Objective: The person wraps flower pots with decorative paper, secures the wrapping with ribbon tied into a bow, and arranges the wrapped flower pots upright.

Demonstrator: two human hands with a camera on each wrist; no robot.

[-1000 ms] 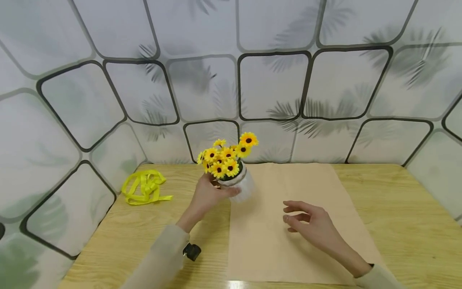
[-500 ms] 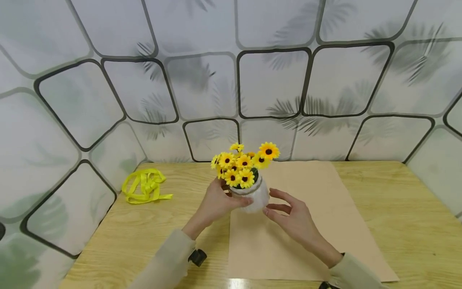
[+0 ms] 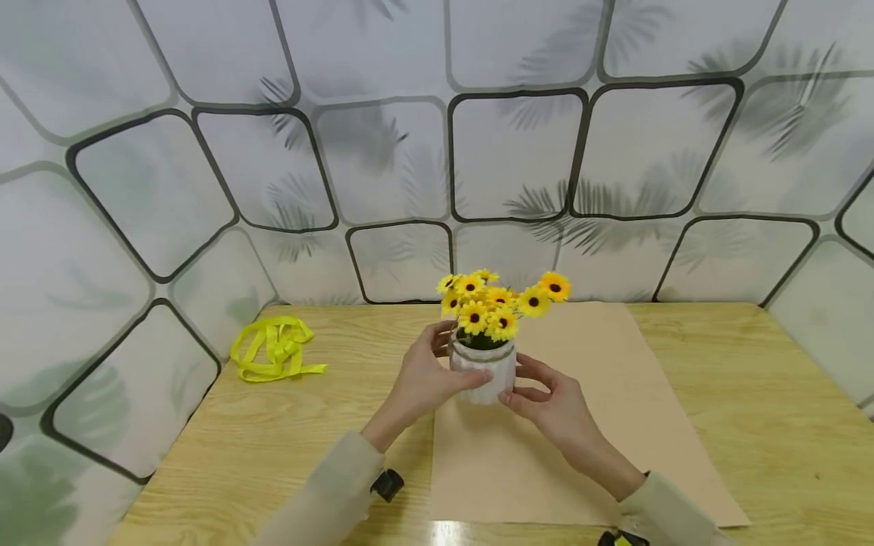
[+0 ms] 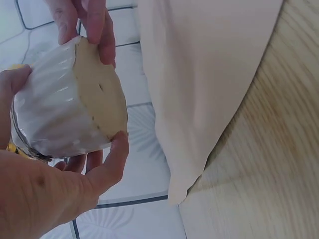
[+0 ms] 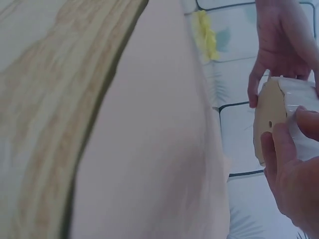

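Note:
A white ribbed flower pot [image 3: 501, 370] with yellow, dark-centred sunflowers [image 3: 501, 324] stands upright in the air in the head view, above the left part of a brown paper sheet [image 3: 580, 470]. My left hand [image 3: 425, 383] grips its left side, thumb across the front and fingers behind. From the right, my right hand [image 3: 563, 413] holds the pot low down, thumb at the front. The left wrist view shows the pot's flat beige underside [image 4: 99, 89] with a small hole, fingers of both hands around it. Most blooms are hidden in the wrist views.
A loose heap of yellow ribbon [image 3: 276, 350] lies at the left back of the wooden table [image 3: 771, 394]. Behind the table hangs a patterned fabric wall [image 3: 519, 163]. Both wrists wear dark straps with small devices.
My left hand has carried the flower pot to the right and turned it from tilted to upright. My right hand has moved left and taken hold of the pot's right side.

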